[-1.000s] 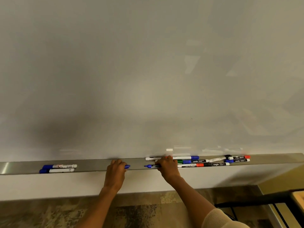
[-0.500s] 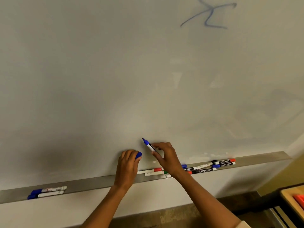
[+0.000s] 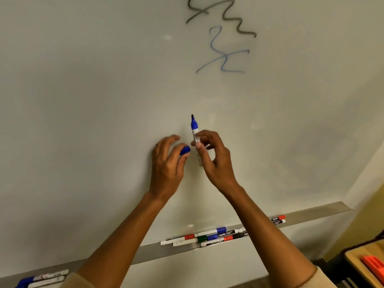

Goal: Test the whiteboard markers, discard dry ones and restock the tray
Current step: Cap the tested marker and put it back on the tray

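My right hand (image 3: pixel 214 161) grips an uncapped blue marker (image 3: pixel 195 129) upright, its dark tip pointing up just in front of the whiteboard (image 3: pixel 104 100). Beside it, my left hand (image 3: pixel 167 163) pinches the marker's blue cap (image 3: pixel 185 150) between thumb and fingers. Below the hands, the metal tray (image 3: pixel 311 213) carries a cluster of several markers (image 3: pixel 209 236) with red, blue, green and black parts. Two red-capped markers (image 3: pixel 278 219) lie further right, partly behind my right forearm. Two blue-capped markers (image 3: pixel 41 280) rest at the tray's left end.
Black and blue scribbles (image 3: pixel 224 38) mark the upper board. At the lower right, a wooden-topped desk (image 3: pixel 357 265) holds an orange object (image 3: pixel 374 267). The board's right edge meets a yellowish wall (image 3: pixel 372 215).
Both hands rose from the tray up the board. The right hand lifted the blue marker and turned it tip-up; the left hand carried the cap along. My view tilted up, showing the scribbles.
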